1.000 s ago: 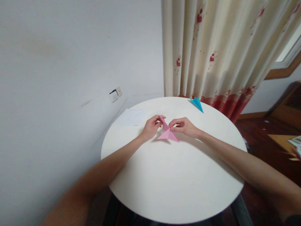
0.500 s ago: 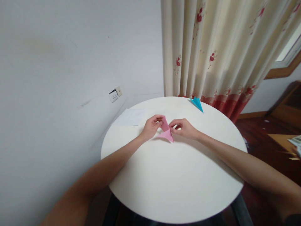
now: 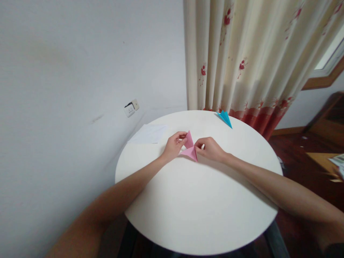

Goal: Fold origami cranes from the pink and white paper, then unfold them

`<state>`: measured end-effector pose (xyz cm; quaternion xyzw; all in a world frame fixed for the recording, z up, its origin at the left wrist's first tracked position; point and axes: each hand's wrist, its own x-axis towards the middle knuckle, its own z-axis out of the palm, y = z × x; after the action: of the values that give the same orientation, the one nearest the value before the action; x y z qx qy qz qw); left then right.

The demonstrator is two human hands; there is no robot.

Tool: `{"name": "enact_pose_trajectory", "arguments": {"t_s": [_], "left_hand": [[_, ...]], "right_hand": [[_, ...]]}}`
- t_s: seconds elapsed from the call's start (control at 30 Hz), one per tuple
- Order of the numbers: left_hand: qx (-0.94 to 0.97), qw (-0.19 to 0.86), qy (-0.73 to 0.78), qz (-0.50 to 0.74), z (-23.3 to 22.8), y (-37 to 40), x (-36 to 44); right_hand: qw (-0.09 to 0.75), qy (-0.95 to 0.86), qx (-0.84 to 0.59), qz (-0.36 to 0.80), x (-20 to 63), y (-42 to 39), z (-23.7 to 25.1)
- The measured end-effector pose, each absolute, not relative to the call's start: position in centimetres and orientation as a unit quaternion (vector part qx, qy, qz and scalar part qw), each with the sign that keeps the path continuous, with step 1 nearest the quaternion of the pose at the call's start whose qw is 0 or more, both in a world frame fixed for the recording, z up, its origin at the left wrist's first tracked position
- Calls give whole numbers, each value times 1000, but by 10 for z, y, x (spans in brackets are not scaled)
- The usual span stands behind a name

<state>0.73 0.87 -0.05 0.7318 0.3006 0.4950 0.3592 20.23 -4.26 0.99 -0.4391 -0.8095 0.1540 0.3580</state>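
Pinched one folded pink paper (image 3: 189,147) between two hands at table (image 3: 199,208) centre.

Left a white sheet (image 3: 149,133) flat at far left; gripped pink paper with left hand (image 3: 174,146) and right hand (image 3: 211,149), likely steadying a crease; kept one blue paper (image 3: 225,118) well apart, far right.

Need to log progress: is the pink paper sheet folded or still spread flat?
Folded: the pink paper sheet forms pointed triangular flaps, pinched between left hand and right hand.

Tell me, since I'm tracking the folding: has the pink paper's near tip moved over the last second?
Yes. The pink paper has pulled in leftward; its near tip now sits farther from the blue paper plane, between both hands.
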Motion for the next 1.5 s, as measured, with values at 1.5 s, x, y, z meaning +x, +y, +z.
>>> {"name": "enact_pose_trajectory", "arguments": {"t_s": [1.5], "left_hand": [[531, 717, 257, 373, 8, 2, 1]], "right_hand": [[561, -535, -391, 496, 206, -19, -9]]}}
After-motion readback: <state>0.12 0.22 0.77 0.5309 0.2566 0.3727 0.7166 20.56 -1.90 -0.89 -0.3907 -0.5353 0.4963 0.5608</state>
